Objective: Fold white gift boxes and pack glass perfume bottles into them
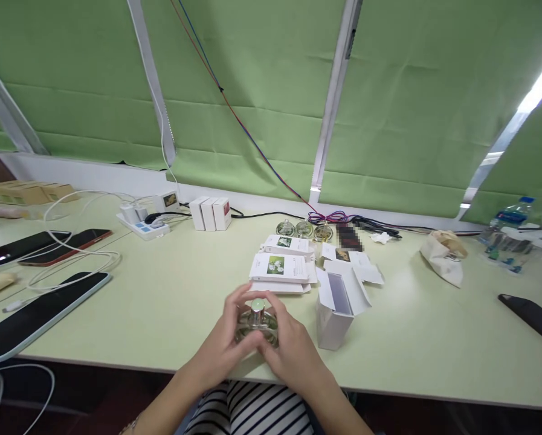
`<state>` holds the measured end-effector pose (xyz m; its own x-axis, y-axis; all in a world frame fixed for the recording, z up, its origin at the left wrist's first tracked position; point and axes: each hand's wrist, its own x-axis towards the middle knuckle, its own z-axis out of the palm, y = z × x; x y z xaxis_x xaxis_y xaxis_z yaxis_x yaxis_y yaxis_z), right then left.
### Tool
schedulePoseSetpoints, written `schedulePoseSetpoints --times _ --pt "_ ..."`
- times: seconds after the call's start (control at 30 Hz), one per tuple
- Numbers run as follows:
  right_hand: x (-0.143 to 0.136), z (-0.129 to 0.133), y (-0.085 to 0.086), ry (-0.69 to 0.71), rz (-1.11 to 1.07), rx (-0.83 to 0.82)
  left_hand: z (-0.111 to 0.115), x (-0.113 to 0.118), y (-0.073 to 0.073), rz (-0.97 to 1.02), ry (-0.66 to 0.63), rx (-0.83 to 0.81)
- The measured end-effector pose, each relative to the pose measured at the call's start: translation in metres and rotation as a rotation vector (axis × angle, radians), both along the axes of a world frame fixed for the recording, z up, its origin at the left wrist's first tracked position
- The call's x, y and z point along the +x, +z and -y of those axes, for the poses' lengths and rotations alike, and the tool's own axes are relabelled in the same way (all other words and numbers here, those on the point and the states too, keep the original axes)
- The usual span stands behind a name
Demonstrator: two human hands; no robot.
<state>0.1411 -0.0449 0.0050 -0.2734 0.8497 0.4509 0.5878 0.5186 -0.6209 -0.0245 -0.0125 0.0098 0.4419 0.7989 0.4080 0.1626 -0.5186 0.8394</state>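
A round clear glass perfume bottle [257, 322] with a shiny silver cap stands near the table's front edge. My left hand [223, 343] curls around its left side, and my right hand [293, 344] wraps the right side. Fingertips almost meet behind the cap, while both thumbs come together in front, hiding part of the glass. Just right of my right hand, a white carton [334, 317] stands upright with its top flaps open. Beyond the bottle lies a stack of flattened white boxes [280, 269] printed with a flower picture.
Several round glass bottles [304, 228] stand behind the flattened boxes. White boxes [210, 214] and a power strip [144, 228] are at the back left. Phones [48, 314] and white cables lie left. A cloth pouch [441, 257], water bottle [513, 214] and dark phone [533, 320] are right.
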Motion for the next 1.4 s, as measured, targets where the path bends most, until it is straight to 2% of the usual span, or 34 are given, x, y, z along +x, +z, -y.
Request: schedulePoseSetpoints --times 0.1,0.2,0.33,0.4,0.47,0.53,0.63,0.7,0.77,0.83,0.97,1.07,1.2,1.3,1.4 --pt "0.001 0.000 0.006 0.031 0.032 -0.005 -0.008 0.000 0.010 0.185 0.047 -0.189" --pt "0.002 0.001 0.011 0.112 0.066 -0.063 -0.020 0.006 0.036 0.134 0.052 -0.232" --pt "0.004 0.003 0.014 0.170 0.129 -0.096 -0.048 0.033 0.076 -0.037 -0.214 -0.090" --pt "0.004 0.003 0.013 0.165 0.149 -0.092 -0.066 0.056 0.086 -0.129 -0.395 -0.051" --pt "0.004 0.002 0.010 0.172 0.156 -0.070 -0.083 0.080 0.087 -0.235 -0.580 -0.081" --pt "0.004 0.001 0.006 0.214 0.146 -0.033 -0.093 0.103 0.080 -0.300 -0.700 -0.131" --pt "0.003 -0.002 0.001 0.274 0.133 0.004 -0.092 0.124 0.066 -0.246 -0.817 -0.178" --pt "0.003 -0.002 0.001 0.278 0.129 0.005 -0.082 0.127 0.059 -0.184 -0.862 -0.186" --pt "0.003 -0.001 0.002 0.271 0.118 -0.003 -0.071 0.122 0.056 -0.164 -0.844 -0.167" --pt "0.004 0.001 0.004 0.262 0.111 -0.020 -0.062 0.109 0.058 -0.203 -0.764 -0.102" --pt "0.005 0.003 0.005 0.240 0.126 -0.041 -0.055 0.068 0.064 -0.304 -0.530 0.107" --pt "0.005 0.003 0.005 0.255 0.112 -0.022 -0.058 0.033 0.062 -0.299 -0.379 0.185" --pt "0.003 0.003 0.005 0.264 0.069 0.014 -0.065 0.003 0.044 -0.223 -0.192 0.246" --pt "0.000 0.006 0.005 0.255 0.020 0.052 -0.068 -0.003 0.027 -0.223 -0.154 0.274" --pt "-0.003 0.013 0.010 0.209 -0.084 0.142 -0.068 -0.003 0.018 -0.239 -0.155 0.333"
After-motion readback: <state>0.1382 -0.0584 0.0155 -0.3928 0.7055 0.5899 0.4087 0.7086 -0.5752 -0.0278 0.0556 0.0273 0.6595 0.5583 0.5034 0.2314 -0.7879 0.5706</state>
